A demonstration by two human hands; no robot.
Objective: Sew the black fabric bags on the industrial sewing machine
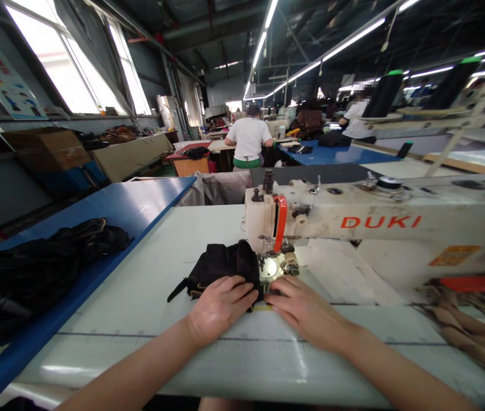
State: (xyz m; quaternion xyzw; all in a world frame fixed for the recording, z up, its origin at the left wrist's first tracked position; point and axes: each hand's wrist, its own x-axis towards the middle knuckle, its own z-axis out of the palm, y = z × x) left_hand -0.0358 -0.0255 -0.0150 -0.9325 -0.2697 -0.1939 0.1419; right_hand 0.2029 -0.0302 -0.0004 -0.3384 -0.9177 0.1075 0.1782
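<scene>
As the left hand (219, 305) rests, fingers close together, on the black bag (225, 262) left of the sewing machine (379, 200), the right hand (300, 302) curls nearby; pinching unconfirmed. We judge shaping largely done, stitching remaining.

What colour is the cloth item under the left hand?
The cloth item is mostly black, best seen in the head view.
</scene>
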